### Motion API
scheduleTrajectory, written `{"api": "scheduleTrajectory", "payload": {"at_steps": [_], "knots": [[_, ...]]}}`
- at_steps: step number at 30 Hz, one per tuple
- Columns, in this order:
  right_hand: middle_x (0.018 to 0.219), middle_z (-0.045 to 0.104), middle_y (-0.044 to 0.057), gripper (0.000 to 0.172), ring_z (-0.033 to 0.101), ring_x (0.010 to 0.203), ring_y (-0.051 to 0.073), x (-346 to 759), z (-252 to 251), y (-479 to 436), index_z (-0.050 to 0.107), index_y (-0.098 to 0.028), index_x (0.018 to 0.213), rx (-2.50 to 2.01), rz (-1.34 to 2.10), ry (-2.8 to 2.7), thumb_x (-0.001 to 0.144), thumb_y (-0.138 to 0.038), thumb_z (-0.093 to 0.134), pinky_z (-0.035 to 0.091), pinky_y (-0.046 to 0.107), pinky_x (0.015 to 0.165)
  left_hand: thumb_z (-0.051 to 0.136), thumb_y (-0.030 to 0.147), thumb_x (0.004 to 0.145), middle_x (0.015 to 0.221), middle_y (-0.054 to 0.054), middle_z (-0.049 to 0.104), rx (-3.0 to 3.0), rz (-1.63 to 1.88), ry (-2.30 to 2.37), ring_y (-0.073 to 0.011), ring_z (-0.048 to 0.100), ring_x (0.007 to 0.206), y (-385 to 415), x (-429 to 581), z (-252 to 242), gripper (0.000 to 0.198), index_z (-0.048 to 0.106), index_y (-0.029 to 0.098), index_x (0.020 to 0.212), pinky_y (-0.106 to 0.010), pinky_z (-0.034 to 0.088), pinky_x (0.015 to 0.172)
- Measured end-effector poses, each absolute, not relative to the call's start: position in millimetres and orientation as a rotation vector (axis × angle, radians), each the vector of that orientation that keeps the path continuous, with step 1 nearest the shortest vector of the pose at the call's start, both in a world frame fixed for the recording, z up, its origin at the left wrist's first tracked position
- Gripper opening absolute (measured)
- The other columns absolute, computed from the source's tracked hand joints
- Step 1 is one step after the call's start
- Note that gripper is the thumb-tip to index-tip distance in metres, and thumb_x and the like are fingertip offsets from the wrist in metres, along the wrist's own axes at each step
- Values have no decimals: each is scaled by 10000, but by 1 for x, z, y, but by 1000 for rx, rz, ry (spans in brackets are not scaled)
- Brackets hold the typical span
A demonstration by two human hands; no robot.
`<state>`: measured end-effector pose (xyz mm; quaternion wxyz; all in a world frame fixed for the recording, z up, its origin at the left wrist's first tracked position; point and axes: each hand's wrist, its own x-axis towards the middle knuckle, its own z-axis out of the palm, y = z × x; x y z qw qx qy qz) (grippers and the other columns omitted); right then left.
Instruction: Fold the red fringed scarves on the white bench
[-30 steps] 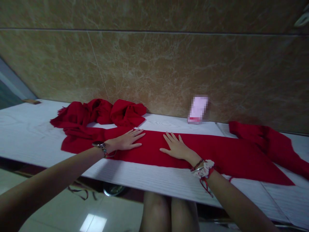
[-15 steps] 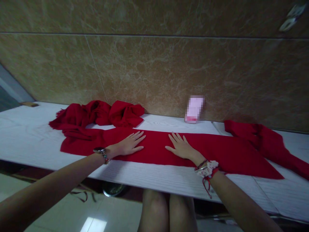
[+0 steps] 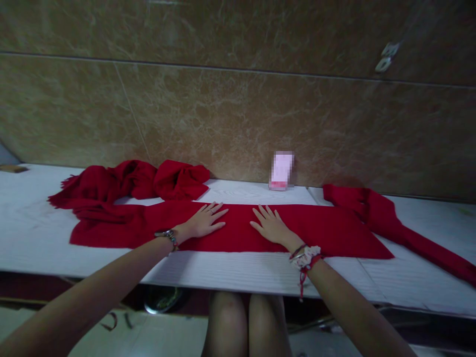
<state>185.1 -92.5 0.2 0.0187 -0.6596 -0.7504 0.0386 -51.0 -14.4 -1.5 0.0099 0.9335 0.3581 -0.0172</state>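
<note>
Your left hand [image 3: 204, 221] and right hand [image 3: 272, 225] lie flat, spread wide, on red cloth [image 3: 241, 230] along white table [image 3: 238, 270]; pink pixelated item [image 3: 281, 171] behind, by wall [image 3: 223, 119].

Two bare arms reach forward from the lower corners, seen from the wearer's own eyes. The left arm [image 3: 100, 285] slants up and inward from the lower left; the right arm [image 3: 353, 302] slants up and inward from the lower right. Both hands lie palm down and flat, near each other but apart. The left hand [image 3: 203, 221] angles toward the right, its fingers [image 3: 221, 214] straight and slightly spread. The right hand [image 3: 271, 225] angles toward the left, likewise spread. The thumbs point toward each other. Below, between the arms, two bent knees [image 3: 228, 317] sit side by side.
</note>
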Motion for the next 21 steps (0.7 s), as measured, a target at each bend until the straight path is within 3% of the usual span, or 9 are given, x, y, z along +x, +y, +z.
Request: {"api": "scheduleTrajectory", "payload": {"at_steps": [10, 14, 17, 21], "knots": [[1420, 249, 169, 545, 220, 1293, 318, 272, 12, -110, 296, -112, 1357, -2483, -64, -2046, 899, -406, 276, 239, 490, 1012, 230, 479, 906, 1444, -75, 209, 2956, -15, 989, -237, 175, 1317, 2, -72, -14, 527, 254, 234, 1372, -390, 148, 1053], [1421, 233, 187, 568, 171, 1313, 289, 237, 21, -119, 292, -55, 1350, -2178, -91, -2151, 900, -401, 280, 201, 446, 1045, 239, 491, 902, 1450, -56, 198, 2922, -56, 921, -226, 169, 1319, 9, -72, -7, 526, 261, 248, 1368, -366, 170, 1047], [1429, 252, 122, 564, 153, 1323, 259, 195, 20, -125, 282, -131, 1364, -1850, 38, -2352, 898, -447, 254, 186, 477, 1046, 239, 484, 904, 1457, -63, 166, 2887, -58, 954, -242, 126, 1327, 12, -69, -1, 533, 255, 232, 1373, -380, 160, 1050], [1428, 259, 107, 547, 182, 1308, 306, 175, 5, -132, 290, -175, 1362, -1850, 68, -2391, 897, -459, 244, 192, 565, 1008, 225, 460, 911, 1458, -69, 155, 2905, -43, 970, -228, 118, 1329, 8, -66, -3, 530, 241, 212, 1379, -373, 139, 1058]]}}
